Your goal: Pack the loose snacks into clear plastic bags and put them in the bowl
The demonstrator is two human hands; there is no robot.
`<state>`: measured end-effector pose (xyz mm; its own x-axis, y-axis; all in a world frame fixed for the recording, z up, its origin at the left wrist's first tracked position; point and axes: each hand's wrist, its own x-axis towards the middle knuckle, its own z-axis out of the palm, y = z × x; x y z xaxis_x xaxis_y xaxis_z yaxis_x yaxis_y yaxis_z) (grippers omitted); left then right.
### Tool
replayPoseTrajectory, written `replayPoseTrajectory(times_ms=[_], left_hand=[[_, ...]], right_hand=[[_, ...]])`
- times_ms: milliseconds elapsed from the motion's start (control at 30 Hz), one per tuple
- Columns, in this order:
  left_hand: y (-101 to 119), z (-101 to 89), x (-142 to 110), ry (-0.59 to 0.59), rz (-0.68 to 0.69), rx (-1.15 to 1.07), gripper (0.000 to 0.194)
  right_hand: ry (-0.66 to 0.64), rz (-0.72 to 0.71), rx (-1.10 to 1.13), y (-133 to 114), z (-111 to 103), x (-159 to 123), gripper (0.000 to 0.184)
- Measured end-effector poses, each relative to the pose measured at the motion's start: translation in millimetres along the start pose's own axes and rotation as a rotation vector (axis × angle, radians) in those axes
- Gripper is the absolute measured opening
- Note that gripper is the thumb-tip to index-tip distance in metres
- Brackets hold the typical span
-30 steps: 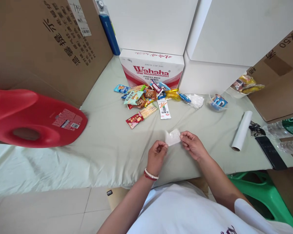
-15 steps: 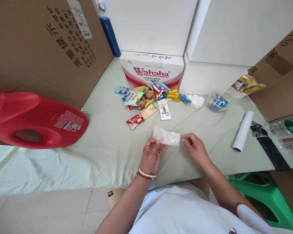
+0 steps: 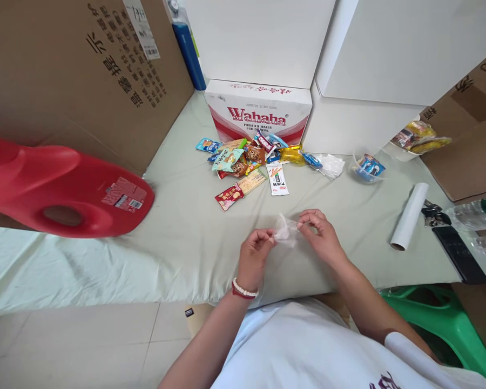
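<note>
From my end, head view: lots of clutter on the tabletop [image 3: 178, 232]. Far middle, I've got a heap of snack packets [image 3: 254, 155] against the Wahaha carton [image 3: 259, 111]; a red packet [image 3: 229, 198] and a white packet [image 3: 277, 180] lie on its near side. White boxes [image 3: 346, 129] wall off the far right, a brown carton [image 3: 56, 81] the far left, blue cylinder [image 3: 188, 56] in the gap behind. Big red jug [image 3: 99, 178] on its side at left. To the right of the heap: flat clear sleeves [image 3: 332, 166], then a clear bowl [image 3: 355, 172] with a blue packet in it. Further right and nearer: white roll [image 3: 409, 216], keys [image 3: 435, 214], black slab-like device [image 3: 458, 254], clear bottles at the edge. Near right, below the tabletop, green stool [image 3: 449, 319].

The plastic bag [image 3: 285, 236] is near middle, between both hands, on the near side of the heap and apart from it. It looks thin, see-through, whitish, crumpled and bunched toward the left, looser at right; contents I can't make out. Left hand [image 3: 254, 259] has its fingers pinched on the bunched side; right hand [image 3: 324, 239] has thumb and fingertips narrow on the right edge.
</note>
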<state>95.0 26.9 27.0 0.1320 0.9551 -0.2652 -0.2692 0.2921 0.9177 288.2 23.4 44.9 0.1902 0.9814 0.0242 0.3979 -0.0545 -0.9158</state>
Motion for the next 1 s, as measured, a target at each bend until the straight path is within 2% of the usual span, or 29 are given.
replayPoseTrajectory(times_ms=[100, 200, 267, 333, 433, 500, 667, 733, 867, 1000], left_hand=[[9.6, -7.4, 7.6, -0.003, -0.033, -0.052, 0.023], [17.4, -11.4, 17.6, -0.038, -0.037, -0.057, 0.025], [22.2, -15.9, 25.4, -0.04, -0.002, 0.019, 0.026], [26.7, -22.9, 32.3, -0.022, 0.055, 0.124, 0.029], [30.6, -32.5, 34.8, 0.075, 0.101, 0.179, 0.035], [29.3, -33.9, 28.2, 0.105, 0.054, 0.161, 0.042], [17.8, -23.0, 0.8, -0.074, -0.206, 0.097, 0.057], [17.1, -19.5, -3.4, -0.045, -0.23, 0.052, 0.06], [25.3, -15.7, 0.9, 0.059, -0.186, -0.018, 0.064], [26.4, -7.4, 4.1, -0.022, -0.266, -0.082, 0.055]], right_hand=[[-0.075, 0.115, 0.219, -6.0, -9.8, 0.1, 0.016], [-0.191, 0.336, 0.466, -13.9, -14.2, -3.4, 0.02], [-0.239, 0.48, 0.607, -15.2, -15.9, -5.3, 0.022], [-0.251, 0.571, 0.717, -12.6, -17.8, -6.2, 0.024], [-0.196, 0.626, 0.812, -4.5, -19.8, -6.8, 0.025], [-0.156, 0.625, 0.841, 0.9, -19.1, -8.0, 0.024], [-0.137, 0.545, 0.86, 4.8, -12.1, -14.0, 0.022], [-0.136, 0.469, 0.788, 3.0, -10.7, -16.2, 0.021], [-0.165, 0.288, 0.621, -1.5, -12.0, -18.5, 0.02], [-0.218, 0.225, 0.577, -3.4, -13.7, -18.2, 0.021]])
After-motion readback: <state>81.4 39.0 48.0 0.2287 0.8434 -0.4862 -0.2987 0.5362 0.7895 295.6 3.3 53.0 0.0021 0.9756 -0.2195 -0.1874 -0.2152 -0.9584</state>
